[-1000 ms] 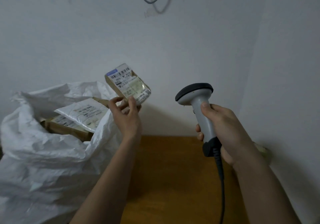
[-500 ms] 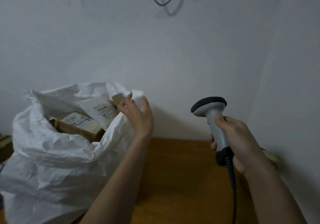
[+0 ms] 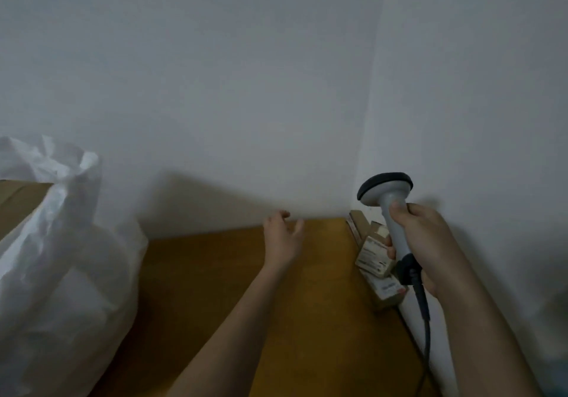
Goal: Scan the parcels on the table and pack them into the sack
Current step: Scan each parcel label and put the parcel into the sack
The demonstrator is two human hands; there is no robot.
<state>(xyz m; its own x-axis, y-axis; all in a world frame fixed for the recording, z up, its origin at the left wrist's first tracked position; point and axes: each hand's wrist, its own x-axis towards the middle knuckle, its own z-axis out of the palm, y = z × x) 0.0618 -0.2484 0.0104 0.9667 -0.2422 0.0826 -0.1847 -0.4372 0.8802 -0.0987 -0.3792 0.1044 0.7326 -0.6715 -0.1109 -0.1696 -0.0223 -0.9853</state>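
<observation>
Head view: the right hand (image 3: 430,243) sits at about three o'clock, its grip curled round the grey handle of the barcode scanner (image 3: 390,209), with one finger lying along the front of the handle. The scanner stands nearly upright, long axis vertical, its dark-rimmed head at the top and turned toward ten o'clock; its black cable (image 3: 425,335) drops from the handle base toward five o'clock. Just behind that hand, at three o'clock on the desk (image 3: 230,289), lie the parcels (image 3: 373,258), small brown boxes stacked in a row along the right-hand wall, their row running from twelve toward five o'clock. They carry pale labels with dark print; the writing is too blurred to read. The left hand (image 3: 282,237) hovers near the middle of the frame, above the far edge of the desk, fingers loosely spread and slightly bent, holding nothing. The white sack (image 3: 61,258) stands at nine o'clock, crumpled, well apart from the parcels. A brown cardboard box (image 3: 18,203) shows behind it.
</observation>
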